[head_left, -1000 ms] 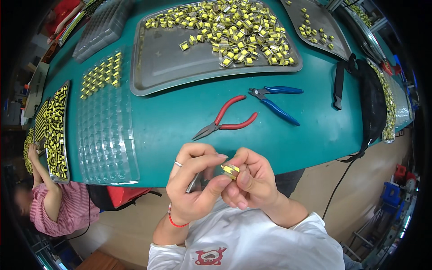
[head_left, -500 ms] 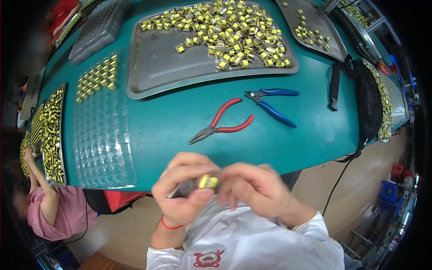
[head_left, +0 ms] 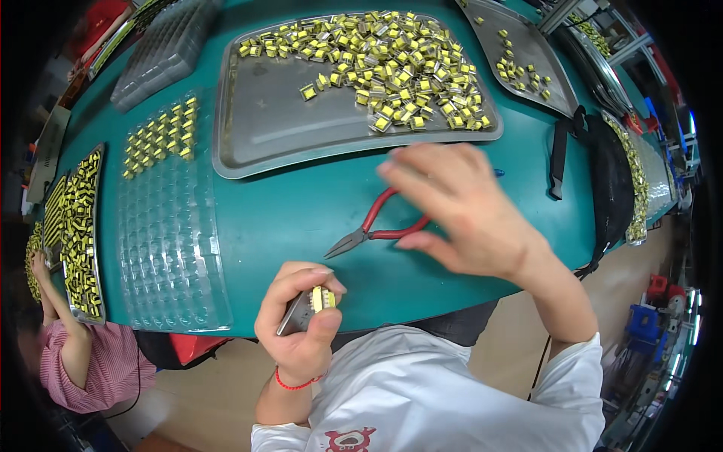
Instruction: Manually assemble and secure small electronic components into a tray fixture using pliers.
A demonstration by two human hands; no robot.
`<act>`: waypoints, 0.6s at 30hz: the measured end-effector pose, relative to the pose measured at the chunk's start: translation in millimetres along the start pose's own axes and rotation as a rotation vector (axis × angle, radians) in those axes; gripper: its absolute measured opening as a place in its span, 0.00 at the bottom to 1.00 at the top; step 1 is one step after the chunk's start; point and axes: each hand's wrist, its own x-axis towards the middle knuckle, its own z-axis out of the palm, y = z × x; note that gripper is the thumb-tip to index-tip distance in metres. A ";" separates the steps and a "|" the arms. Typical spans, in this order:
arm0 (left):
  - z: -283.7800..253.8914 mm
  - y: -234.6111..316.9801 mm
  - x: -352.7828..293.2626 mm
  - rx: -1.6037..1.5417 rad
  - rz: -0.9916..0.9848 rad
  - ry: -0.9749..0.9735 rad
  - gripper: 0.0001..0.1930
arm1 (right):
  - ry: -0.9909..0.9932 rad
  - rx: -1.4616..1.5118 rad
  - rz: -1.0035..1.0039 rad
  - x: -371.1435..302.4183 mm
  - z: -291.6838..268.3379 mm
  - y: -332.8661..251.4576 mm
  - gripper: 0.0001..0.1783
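My left hand (head_left: 296, 320) is closed around a small yellow-wrapped transformer (head_left: 323, 298) with metal pins along its side. In the same grip is a flat grey metal piece (head_left: 296, 314). My right hand (head_left: 463, 215), slightly blurred, is over the table with its fingers apart and nothing visible in them. Red-handled pliers (head_left: 371, 226) lie open on the green mat, partly beneath that hand. Of the blue-handled cutters only a handle tip (head_left: 498, 172) shows; the hand covers the rest.
A large metal tray (head_left: 260, 143) heaped with yellow transformers stands at the back. To the left, a clear blister tray (head_left: 169, 264) holds several in its far rows. A second metal tray (head_left: 527, 45) and a black bag (head_left: 611, 177) are at right. Another person (head_left: 90, 361) works at far left.
My right hand has left the transformer and moved up and right, over the pliers and cutters. My left hand still holds the transformer and metal piece.
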 end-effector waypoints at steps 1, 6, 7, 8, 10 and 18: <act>-2.9 1.0 -1.4 0.014 0.009 0.020 0.18 | 0.018 -0.045 0.122 -4.8 -10.2 2.0 0.39; 7.8 1.8 5.8 0.147 0.042 -0.039 0.16 | -0.067 -0.185 0.380 -45.4 -1.6 23.5 0.36; 8.0 1.5 7.5 0.209 0.060 -0.051 0.18 | -0.084 -0.305 0.382 -45.1 2.8 21.4 0.34; 7.8 1.4 7.9 0.266 0.075 -0.068 0.20 | -0.101 -0.427 0.390 -45.8 6.1 20.4 0.33; 6.5 4.0 5.8 0.289 0.077 -0.066 0.21 | -0.048 -0.339 0.385 -49.6 11.1 27.8 0.33; 5.4 -0.4 6.3 0.261 0.120 -0.088 0.22 | -0.055 0.182 0.046 -16.7 -24.8 -26.2 0.35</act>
